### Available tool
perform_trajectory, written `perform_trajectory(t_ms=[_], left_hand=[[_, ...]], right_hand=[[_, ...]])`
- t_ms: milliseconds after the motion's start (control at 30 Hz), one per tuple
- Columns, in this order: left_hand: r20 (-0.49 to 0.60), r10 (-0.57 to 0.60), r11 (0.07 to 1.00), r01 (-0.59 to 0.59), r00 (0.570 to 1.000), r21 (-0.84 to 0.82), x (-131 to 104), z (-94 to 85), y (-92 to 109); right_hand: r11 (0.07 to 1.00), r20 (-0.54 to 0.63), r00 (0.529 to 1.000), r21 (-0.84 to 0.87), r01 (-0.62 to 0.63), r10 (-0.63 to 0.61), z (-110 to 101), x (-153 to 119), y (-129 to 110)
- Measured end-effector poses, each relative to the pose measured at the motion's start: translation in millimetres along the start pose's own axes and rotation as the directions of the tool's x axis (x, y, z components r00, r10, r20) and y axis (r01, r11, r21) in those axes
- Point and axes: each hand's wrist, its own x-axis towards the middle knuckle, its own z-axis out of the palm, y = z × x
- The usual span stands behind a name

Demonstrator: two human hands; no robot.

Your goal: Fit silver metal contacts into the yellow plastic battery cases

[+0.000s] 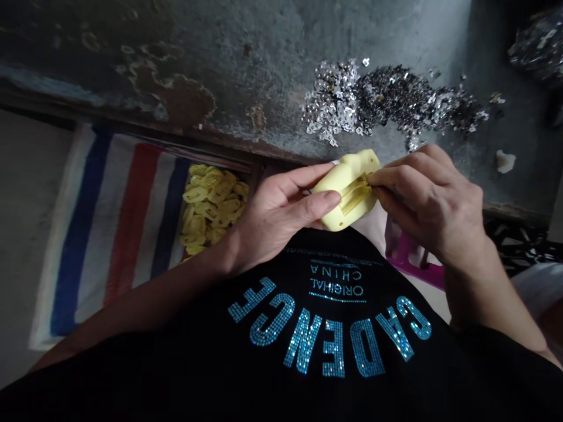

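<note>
A pale yellow plastic casing (352,170) with a slotted recess is held in front of my chest. My left hand (290,205) grips its left end, thumb across the near face and fingers behind. At the casing's right side, my right hand (426,193) has thumb and forefinger pinched together at the end of the recess. Whatever is between those fingertips is hidden or too small to make out. Just beyond the casing, a heap of small shiny metal pieces (396,99) lies on the worktable.
The dark, worn metal worktable (246,70) runs across the top. Below its edge at left, several yellow plastic parts (213,205) fill a container beside a striped sheet (127,217). A clear bag (539,47) lies far right, a white scrap (505,161) nearer. Something magenta (416,266) shows below my right hand.
</note>
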Motion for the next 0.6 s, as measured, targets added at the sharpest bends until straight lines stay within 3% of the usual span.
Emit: perform_trajectory(t_ms=[233,367,600], left_hand=[[0.009,0.014,0.999,-0.015,1.000,0.050,2,-4.8,-4],[-0.013,0.004,0.999,-0.003,1.000,0.049,4,-5.8,-4],[-0.027,0.036,0.997,-0.034,0.999,0.072,6,-5.2,-5]], right_hand=[[0.996,-0.012,0.998,-0.071,0.058,-0.059,4,-3,-2],[0.997,-0.098,0.992,-0.044,0.070,-0.074,8,-7,-2],[0.978,-0.203,0.967,0.168,-0.121,0.154,14,-19,-2]])
